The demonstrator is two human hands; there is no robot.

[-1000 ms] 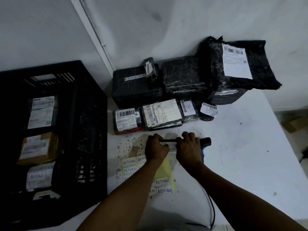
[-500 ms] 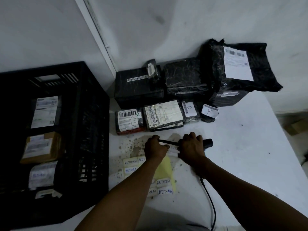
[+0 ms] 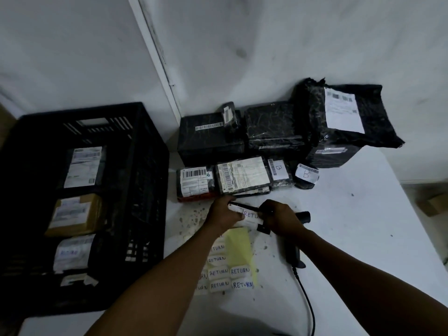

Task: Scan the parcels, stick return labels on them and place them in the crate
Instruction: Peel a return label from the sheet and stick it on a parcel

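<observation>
Head view shows both hands, left hand (image 3: 224,213) and right hand (image 3: 278,218), pinching a small dark parcel (image 3: 244,214) with a RETURN label just above the table (image 3: 363,226), seemingly light and slippery, best gripped by its short ends.

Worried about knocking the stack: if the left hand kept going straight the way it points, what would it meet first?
Probably the parcel with the large white label, just beyond the left hand; depth is unclear.
</observation>
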